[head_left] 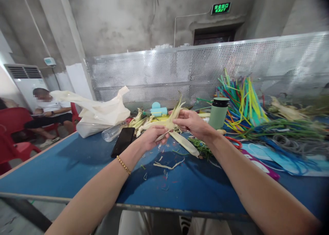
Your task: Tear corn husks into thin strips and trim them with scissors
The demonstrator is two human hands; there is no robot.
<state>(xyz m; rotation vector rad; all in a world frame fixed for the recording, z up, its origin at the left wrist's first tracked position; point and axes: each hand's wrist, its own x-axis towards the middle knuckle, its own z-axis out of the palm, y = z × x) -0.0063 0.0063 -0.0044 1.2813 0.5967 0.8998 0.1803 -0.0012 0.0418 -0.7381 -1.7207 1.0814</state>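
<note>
Both hands meet above the blue table (pixel 64 173), holding pale dried corn husk strips (pixel 172 120). My left hand (pixel 151 137) is closed around the lower ends of the husk; a gold bead bracelet sits on its wrist. My right hand (pixel 191 122) pinches the upper part of the same husk, whose tip fans upward. One long husk leaf (pixel 185 144) hangs down to the table. Small husk scraps (pixel 167 165) lie on the table below my hands.
A black phone (pixel 123 141), a clear bottle (pixel 111 132), a cream plastic bag (pixel 100 110), a green tumbler (pixel 219 113), red scissors (pixel 233 141), coloured strips (pixel 241 101) and cords (pixel 288 139) lie about. A perforated metal screen (pixel 205 70) backs the table. A person (pixel 48 113) sits at left on red chairs.
</note>
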